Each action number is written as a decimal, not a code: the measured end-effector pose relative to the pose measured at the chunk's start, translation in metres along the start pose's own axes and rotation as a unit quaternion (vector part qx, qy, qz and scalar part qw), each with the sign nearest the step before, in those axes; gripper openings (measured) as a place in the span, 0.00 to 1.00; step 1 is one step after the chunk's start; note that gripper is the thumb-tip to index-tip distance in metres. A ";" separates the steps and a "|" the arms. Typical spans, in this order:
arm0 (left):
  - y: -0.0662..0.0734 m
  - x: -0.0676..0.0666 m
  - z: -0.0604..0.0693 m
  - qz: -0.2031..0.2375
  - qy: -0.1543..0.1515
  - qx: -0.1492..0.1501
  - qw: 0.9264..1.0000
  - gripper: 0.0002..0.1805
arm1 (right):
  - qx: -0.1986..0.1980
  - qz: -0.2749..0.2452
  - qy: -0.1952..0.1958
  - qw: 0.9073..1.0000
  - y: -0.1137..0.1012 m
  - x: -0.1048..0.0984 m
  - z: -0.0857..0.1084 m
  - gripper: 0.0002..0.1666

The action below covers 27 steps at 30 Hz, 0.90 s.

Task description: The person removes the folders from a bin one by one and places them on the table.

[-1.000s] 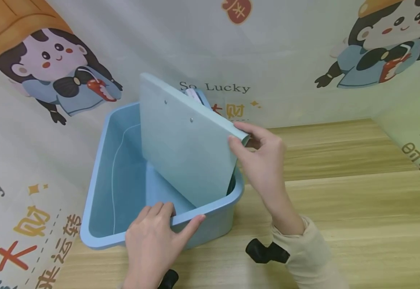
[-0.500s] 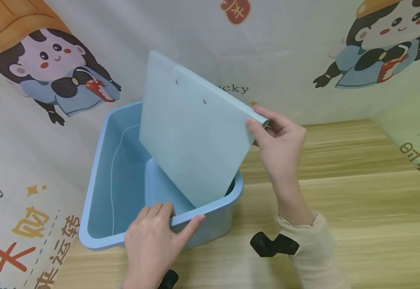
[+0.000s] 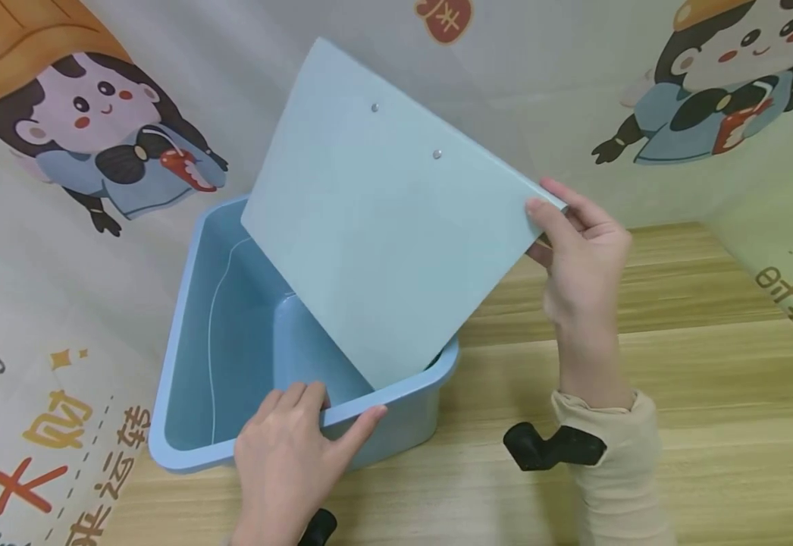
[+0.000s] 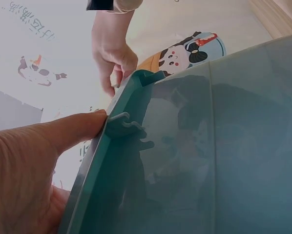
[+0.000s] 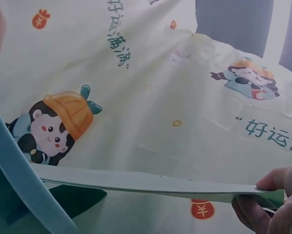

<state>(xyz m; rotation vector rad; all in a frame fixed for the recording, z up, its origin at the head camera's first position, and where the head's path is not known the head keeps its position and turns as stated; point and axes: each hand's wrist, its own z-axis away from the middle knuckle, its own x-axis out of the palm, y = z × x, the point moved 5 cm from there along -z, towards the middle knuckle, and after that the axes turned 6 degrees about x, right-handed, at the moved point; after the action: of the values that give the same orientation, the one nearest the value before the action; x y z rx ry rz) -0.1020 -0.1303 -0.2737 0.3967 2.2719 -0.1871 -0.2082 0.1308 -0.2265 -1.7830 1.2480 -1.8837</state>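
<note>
A pale blue file folder [image 3: 396, 212] with two metal rivets stands tilted, its lower corner inside a blue plastic tub [image 3: 185, 461]. My right hand [image 3: 584, 262] pinches the folder's right upper corner between thumb and fingers. In the right wrist view the folder [image 5: 146, 182] shows nearly edge-on beside the tub's rim, with the right hand [image 5: 278, 204] at its end. My left hand [image 3: 287, 455] grips the tub's front rim, fingers inside and thumb outside. The left wrist view shows that thumb [image 4: 82, 129] against the rim. The folder hides the tub's right interior.
The tub stands on a wood-grain table [image 3: 642, 394], which extends to its right. A white printed cloth [image 3: 540, 76] with cartoon figures hangs behind and at the sides. Black wrist mounts [image 3: 553, 447] sit at both wrists. A dark sliver [image 3: 440, 358] shows between folder and rim.
My right hand has moved up and right, raising the folder higher out of the tub. A blue item with a white part behind the folder is now hidden. The left hand keeps its place.
</note>
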 end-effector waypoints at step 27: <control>0.000 0.002 0.000 -0.002 -0.013 -0.005 1.000 0.34 | 0.077 -0.262 -0.011 0.962 -0.023 -0.080 -0.034 0.07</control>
<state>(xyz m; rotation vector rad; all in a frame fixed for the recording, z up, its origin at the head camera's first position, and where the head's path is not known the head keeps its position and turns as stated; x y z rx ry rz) -0.1036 -0.1296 -0.2752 0.3831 2.2463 -0.1810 -0.2139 0.2136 -0.2602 -2.1891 0.6268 -2.1401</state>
